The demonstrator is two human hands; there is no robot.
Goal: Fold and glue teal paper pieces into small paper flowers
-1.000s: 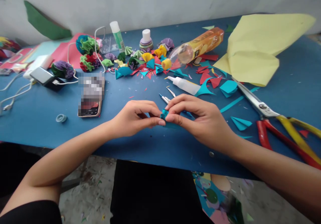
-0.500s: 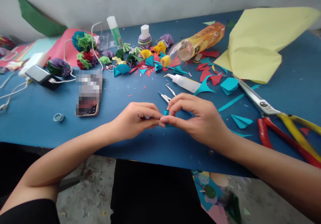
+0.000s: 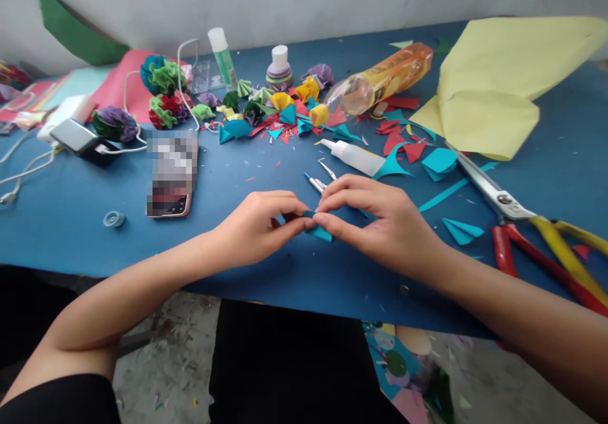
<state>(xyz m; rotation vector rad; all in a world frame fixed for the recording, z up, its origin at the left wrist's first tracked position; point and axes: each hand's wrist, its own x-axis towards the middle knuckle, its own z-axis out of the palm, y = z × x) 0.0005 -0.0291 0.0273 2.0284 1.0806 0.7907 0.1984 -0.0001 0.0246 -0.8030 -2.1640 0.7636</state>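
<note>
Between my two hands is a small piece of folded blue paper, held just above the blue table. My left hand pinches its left end between thumb and fingers. From the other side, the thumb and fingertips of my right hand close on its upper edge, and the fingertips of both hands meet. Much of the paper is hidden by my fingers. Just behind my right hand lie a pen and pointed tweezers, partly covered by it.
Large scissors with red and yellow handles lie at right, near folded blue paper. A white glue bottle, orange bottle, paper scraps and flowers fill the back. At left are a phone and a grey cap.
The paper between my fingers has turned, and more of its lower flap shows below my fingertips. Both hands stay close together; the whole view has shifted slightly.
</note>
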